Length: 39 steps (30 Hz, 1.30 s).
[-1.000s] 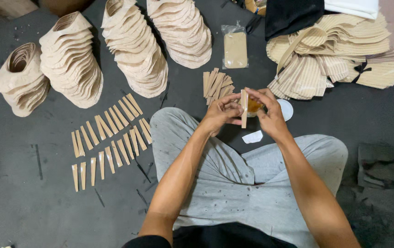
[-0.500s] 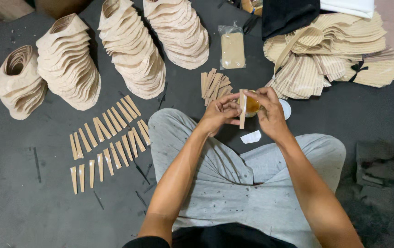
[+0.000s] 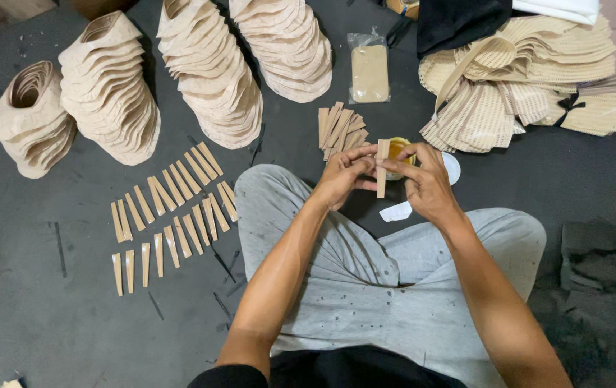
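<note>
We sit cross-legged on the dark floor (image 3: 49, 309), grey trousers (image 3: 387, 280) filling the lower view, and both hands meet just above our knees. Our left hand (image 3: 340, 176) has its fingers closed on a narrow tan strip (image 3: 381, 169), holding it upright by its left edge. Our right hand (image 3: 426, 183) comes in from the other side, fingertips pinched at the strip's top, right over a small yellow pot (image 3: 397, 152) that sits on the floor just behind the strip. A white lid (image 3: 452, 169) peeks out beside our right hand, and a white scrap (image 3: 396, 212) lies below it. Just beyond the pot there's a loose pile of strips (image 3: 340, 128), and further back a clear packet (image 3: 369, 70). To our left, rows of finished strips (image 3: 171, 212) lie fanned on the floor. Stacks of beige cap shells (image 3: 211, 72) line the back, and ribbed brim pieces (image 3: 523, 86) heap up at the right
</note>
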{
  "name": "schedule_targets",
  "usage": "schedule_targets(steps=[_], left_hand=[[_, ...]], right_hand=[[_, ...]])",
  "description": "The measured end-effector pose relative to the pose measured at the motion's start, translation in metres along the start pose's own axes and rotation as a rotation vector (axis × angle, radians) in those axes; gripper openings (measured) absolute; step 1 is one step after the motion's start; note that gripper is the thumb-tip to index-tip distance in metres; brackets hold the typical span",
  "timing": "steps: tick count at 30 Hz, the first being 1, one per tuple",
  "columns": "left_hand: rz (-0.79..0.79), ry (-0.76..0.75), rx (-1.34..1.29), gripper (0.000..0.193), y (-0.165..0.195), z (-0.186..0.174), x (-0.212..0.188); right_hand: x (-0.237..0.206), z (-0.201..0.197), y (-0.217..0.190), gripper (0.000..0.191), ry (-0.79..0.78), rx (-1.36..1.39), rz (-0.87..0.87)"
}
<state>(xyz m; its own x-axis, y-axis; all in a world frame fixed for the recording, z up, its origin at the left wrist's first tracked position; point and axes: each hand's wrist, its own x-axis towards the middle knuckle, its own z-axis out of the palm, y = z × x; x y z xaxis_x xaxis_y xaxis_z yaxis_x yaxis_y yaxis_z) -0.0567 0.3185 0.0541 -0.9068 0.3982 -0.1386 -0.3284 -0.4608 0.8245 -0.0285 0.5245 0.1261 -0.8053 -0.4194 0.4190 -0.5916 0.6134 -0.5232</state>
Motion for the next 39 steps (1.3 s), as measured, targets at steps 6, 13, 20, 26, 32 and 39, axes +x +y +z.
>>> schedule_targets(steps=[6,13,20,26,32,39], left_hand=[[-0.009,0.035,0.009,0.041,-0.005,-0.005,0.004],[-0.002,0.065,0.001,0.044,-0.013,-0.012,0.007],[-0.01,0.186,-0.02,0.041,-0.016,-0.014,0.012],[0.053,0.173,0.003,0.042,-0.012,-0.014,0.01],[0.031,0.174,0.011,0.043,-0.012,-0.014,0.011],[0.003,0.048,-0.013,0.045,-0.007,-0.01,0.006]], right_hand=[[-0.004,-0.008,-0.006,0.063,-0.002,-0.037,-0.089],[-0.008,-0.009,-0.01,0.055,0.008,-0.107,-0.175],[-0.015,-0.011,-0.005,0.046,-0.035,-0.185,-0.329],[-0.024,-0.004,-0.015,0.055,0.065,-0.178,-0.236],[-0.018,-0.008,-0.018,0.053,0.039,-0.155,-0.318],[-0.013,-0.007,-0.013,0.06,0.067,-0.204,-0.242]])
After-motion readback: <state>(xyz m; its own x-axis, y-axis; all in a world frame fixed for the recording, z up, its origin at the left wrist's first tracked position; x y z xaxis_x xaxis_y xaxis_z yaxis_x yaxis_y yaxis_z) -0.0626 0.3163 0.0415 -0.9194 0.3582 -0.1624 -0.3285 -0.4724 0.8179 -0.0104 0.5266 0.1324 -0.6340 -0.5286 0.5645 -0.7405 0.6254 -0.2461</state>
